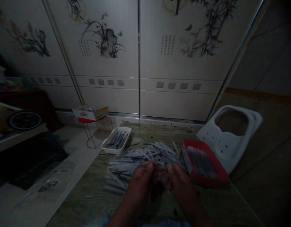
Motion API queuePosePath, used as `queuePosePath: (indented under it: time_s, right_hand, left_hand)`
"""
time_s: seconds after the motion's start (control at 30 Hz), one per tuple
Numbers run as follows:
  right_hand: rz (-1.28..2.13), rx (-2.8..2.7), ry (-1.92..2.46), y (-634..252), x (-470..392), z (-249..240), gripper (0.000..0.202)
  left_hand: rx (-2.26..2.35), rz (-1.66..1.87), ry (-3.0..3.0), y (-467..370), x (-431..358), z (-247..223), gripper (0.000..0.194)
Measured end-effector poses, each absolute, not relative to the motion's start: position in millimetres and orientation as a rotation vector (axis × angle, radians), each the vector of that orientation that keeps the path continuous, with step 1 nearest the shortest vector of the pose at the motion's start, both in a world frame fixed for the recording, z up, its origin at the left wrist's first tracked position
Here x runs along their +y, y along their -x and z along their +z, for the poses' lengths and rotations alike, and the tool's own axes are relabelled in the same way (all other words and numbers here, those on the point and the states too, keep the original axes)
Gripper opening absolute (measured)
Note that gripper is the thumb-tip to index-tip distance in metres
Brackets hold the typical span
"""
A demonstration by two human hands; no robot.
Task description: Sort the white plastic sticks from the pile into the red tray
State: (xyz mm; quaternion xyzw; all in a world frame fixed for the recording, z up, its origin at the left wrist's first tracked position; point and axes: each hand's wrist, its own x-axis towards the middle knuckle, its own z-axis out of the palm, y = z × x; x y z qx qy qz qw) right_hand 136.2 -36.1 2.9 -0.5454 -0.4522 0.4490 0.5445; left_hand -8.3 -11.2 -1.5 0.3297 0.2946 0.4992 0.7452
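Note:
My left hand (142,176) and my right hand (177,178) are close together over the near side of a large pile of thin whitish sticks (126,160). Both hands pinch one slim, pen-like stick (159,168) that lies level between them, thumbs on top. A white tray (105,147) holding dark-tipped sticks sits behind the pile on the left. To the right of the pile stands a red basket (221,177) with a bundle of similar sticks in it. The picture is dim, so the fine detail of the held stick is unclear.
The hands work above a green wood-grain table (88,195). A white plastic chair (230,142) is at its right. Beyond the left corner, an open box (88,114) rests on a red stool (91,119). Sliding doors (107,97) stand behind.

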Motion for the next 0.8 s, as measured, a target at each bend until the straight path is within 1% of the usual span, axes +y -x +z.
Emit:
queuePosePath:
  time_s: [0.13, 0.23, 0.3, 0.43, 0.6, 0.7, 0.8]
  right_hand:
    - [1.1, -1.041, 1.247, -135.3, -37.2, 8.6, 0.037]
    - [1.046, -0.923, 1.222, -142.5, -37.8, 9.5, 0.034]
    - [0.982, -0.851, 1.237, -148.4, -38.5, 10.2, 0.032]
    - [0.863, -0.785, 1.284, -156.3, -39.9, 14.5, 0.029]
    - [0.852, -0.737, 1.305, -157.9, -40.1, 17.7, 0.03]
    - [0.883, -0.708, 1.281, -158.2, -39.4, 17.5, 0.03]
    - [0.877, -0.702, 1.255, -159.0, -38.6, 17.2, 0.03]
  left_hand:
    - [0.713, 1.062, -0.8, 9.4, -9.8, -4.1, 0.039]
    - [0.78, 1.029, -0.906, 13.7, -6.3, -7.7, 0.037]
    - [0.848, 1.014, -1.01, 17.7, -3.3, -10.7, 0.029]
    - [1.037, 0.945, -1.383, 24.7, 0.1, -15.3, 0.004]
    - [1.158, 0.663, -2.047, 21.8, -6.9, -11.5, 0.019]
    - [1.176, 0.54, -2.283, 14.9, -14.0, -8.7, 0.019]
    - [1.232, 0.487, -2.393, 9.1, -18.2, -9.5, 0.017]
